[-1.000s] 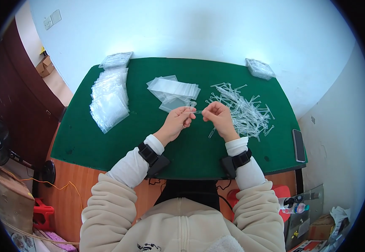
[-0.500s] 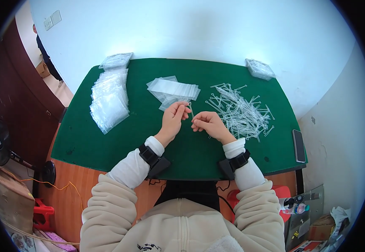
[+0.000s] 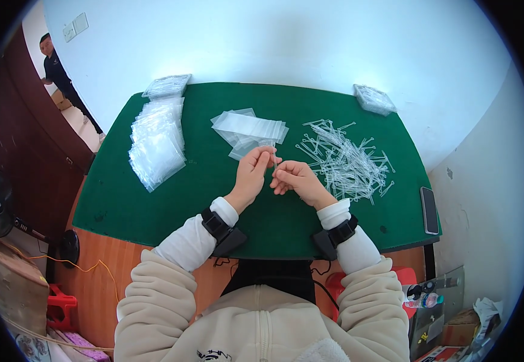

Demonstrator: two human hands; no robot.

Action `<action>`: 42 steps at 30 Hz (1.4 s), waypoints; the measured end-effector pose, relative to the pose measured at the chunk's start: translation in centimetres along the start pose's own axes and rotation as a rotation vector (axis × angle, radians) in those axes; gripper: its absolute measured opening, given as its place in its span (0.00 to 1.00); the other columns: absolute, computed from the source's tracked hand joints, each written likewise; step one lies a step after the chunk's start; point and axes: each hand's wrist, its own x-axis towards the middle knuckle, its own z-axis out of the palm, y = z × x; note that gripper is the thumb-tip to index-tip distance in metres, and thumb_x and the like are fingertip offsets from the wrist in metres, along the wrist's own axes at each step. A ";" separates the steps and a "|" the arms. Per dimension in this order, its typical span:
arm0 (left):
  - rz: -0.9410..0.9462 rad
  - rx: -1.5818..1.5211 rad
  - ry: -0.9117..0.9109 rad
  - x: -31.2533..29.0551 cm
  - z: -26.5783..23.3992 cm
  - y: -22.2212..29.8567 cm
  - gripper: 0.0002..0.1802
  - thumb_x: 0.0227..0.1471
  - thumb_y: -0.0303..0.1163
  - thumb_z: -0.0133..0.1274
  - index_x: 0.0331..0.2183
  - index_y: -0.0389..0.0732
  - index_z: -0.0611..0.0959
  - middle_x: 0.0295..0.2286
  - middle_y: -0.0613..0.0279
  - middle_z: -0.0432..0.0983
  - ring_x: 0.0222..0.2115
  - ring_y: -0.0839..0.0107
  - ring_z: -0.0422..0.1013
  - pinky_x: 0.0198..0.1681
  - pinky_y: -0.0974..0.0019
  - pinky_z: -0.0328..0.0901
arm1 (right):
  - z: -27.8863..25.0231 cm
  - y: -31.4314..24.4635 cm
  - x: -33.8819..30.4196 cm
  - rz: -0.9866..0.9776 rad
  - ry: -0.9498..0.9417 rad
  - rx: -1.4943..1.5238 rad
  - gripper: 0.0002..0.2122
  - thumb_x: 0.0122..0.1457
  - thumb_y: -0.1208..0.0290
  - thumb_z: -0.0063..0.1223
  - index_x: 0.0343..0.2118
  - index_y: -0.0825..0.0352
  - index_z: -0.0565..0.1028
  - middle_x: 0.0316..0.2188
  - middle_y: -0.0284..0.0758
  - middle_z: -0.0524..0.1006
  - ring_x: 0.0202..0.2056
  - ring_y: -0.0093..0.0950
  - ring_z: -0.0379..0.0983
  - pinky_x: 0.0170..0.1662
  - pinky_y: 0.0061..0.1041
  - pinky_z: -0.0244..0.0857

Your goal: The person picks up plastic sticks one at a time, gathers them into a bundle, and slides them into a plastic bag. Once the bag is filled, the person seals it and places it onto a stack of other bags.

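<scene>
Between my hands stands a thin clear plastic stick with a looped end (image 3: pixel 275 158). My left hand (image 3: pixel 253 174) is closed on its upper part. Lower down, my right hand (image 3: pixel 298 180) pinches it between thumb and fingers. Just beyond my left hand lie several flat clear plastic bags (image 3: pixel 250 126), overlapping each other. A loose heap of similar clear looped sticks (image 3: pixel 349 160) spreads to the right of my right hand.
All this rests on a green-topped table (image 3: pixel 213 199). A fanned stack of clear bags (image 3: pixel 158 142) lies at left, filled packs (image 3: pixel 168 86) behind it. Another filled pack (image 3: pixel 374 99) sits far right, a phone (image 3: pixel 429 210) by the right edge. A person (image 3: pixel 60 72) stands in the doorway.
My hands have drawn slightly closer together around the stick. In the doorway, the person has come further into sight.
</scene>
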 end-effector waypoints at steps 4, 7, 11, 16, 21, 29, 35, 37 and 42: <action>-0.096 -0.094 -0.053 -0.2 0.3 0.1 0.14 0.58 0.33 0.40 0.40 0.33 0.73 0.32 0.59 0.73 0.39 0.72 0.69 0.42 0.70 0.64 | 0.1 0.1 0.1 0.022 -0.010 0.009 0.08 0.58 0.66 0.46 0.32 0.67 0.71 0.25 0.32 0.76 0.24 0.18 0.72 0.28 0.15 0.65; -0.121 -0.120 -0.094 -0.3 0.4 0.1 0.14 0.58 0.33 0.40 0.40 0.33 0.73 0.33 0.58 0.73 0.40 0.71 0.69 0.43 0.70 0.64 | 0.4 -0.1 0.0 0.028 -0.008 0.024 0.09 0.58 0.66 0.46 0.32 0.66 0.72 0.25 0.32 0.76 0.24 0.18 0.72 0.28 0.15 0.65; -0.107 -0.134 -0.109 -0.3 0.5 0.2 0.14 0.58 0.33 0.40 0.40 0.33 0.74 0.33 0.59 0.74 0.35 0.75 0.69 0.39 0.72 0.64 | 0.3 -0.1 -0.1 0.043 -0.002 0.054 0.09 0.58 0.66 0.46 0.31 0.66 0.72 0.25 0.32 0.76 0.23 0.18 0.72 0.28 0.14 0.65; -0.171 0.012 -0.247 0.0 -0.3 0.9 0.14 0.58 0.32 0.40 0.39 0.33 0.74 0.34 0.61 0.74 0.34 0.77 0.68 0.38 0.74 0.63 | -0.5 0.1 -0.1 0.090 -0.031 0.028 0.08 0.59 0.67 0.45 0.30 0.66 0.71 0.24 0.33 0.76 0.23 0.19 0.73 0.26 0.14 0.66; -0.164 0.141 -0.374 0.2 -0.8 1.6 0.12 0.57 0.30 0.41 0.38 0.34 0.75 0.33 0.63 0.74 0.32 0.79 0.67 0.37 0.74 0.63 | -0.6 -0.9 -0.6 0.171 -0.039 -0.012 0.08 0.58 0.67 0.47 0.30 0.67 0.72 0.24 0.33 0.76 0.21 0.19 0.72 0.23 0.13 0.65; -0.054 0.288 -0.353 0.1 -0.3 0.2 0.10 0.56 0.29 0.41 0.33 0.34 0.75 0.29 0.63 0.75 0.31 0.77 0.70 0.37 0.73 0.63 | -4.9 -1.7 -0.9 -0.115 0.409 -0.605 0.08 0.52 0.69 0.51 0.28 0.69 0.75 0.23 0.35 0.77 0.21 0.23 0.72 0.23 0.19 0.64; -0.007 0.570 -0.498 -0.1 -0.7 0.4 0.09 0.56 0.28 0.40 0.32 0.34 0.73 0.29 0.61 0.75 0.33 0.72 0.71 0.40 0.70 0.64 | -5.4 -1.1 -1.5 -0.105 0.619 -1.211 0.03 0.46 0.73 0.51 0.24 0.64 0.76 0.23 0.36 0.75 0.26 0.34 0.71 0.29 0.30 0.65; -0.018 0.557 -0.506 -0.2 -0.6 0.5 0.09 0.56 0.28 0.40 0.32 0.34 0.73 0.28 0.60 0.75 0.33 0.72 0.71 0.39 0.69 0.64 | -5.6 -0.6 -1.6 -0.117 0.625 -1.295 0.03 0.45 0.74 0.51 0.22 0.61 0.76 0.24 0.38 0.73 0.30 0.40 0.70 0.33 0.35 0.65; -0.039 0.504 -0.505 0.1 -0.9 0.0 0.09 0.57 0.28 0.39 0.33 0.35 0.73 0.29 0.61 0.75 0.34 0.73 0.71 0.40 0.70 0.65 | -6.7 -0.3 -2.0 -0.052 0.580 -1.402 0.03 0.44 0.74 0.51 0.21 0.60 0.76 0.25 0.36 0.72 0.32 0.38 0.69 0.35 0.34 0.64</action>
